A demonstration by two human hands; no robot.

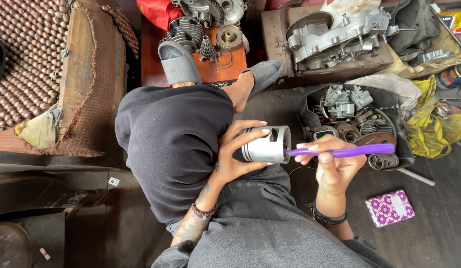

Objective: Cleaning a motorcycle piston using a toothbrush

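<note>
My left hand grips a silver metal piston, held on its side over my lap with its open end facing right. My right hand holds a purple-handled brush level, its head end pushed into the piston's open end. Both hands hover above my dark trousers; I sit with legs crossed, grey slippers on my feet.
A black tray of small engine parts lies just right of my hands. An engine casing rests on a wooden block beyond. Gears and a finned cylinder sit on a red stool. A purple patterned box lies on the floor at right. Yellow rags are far right.
</note>
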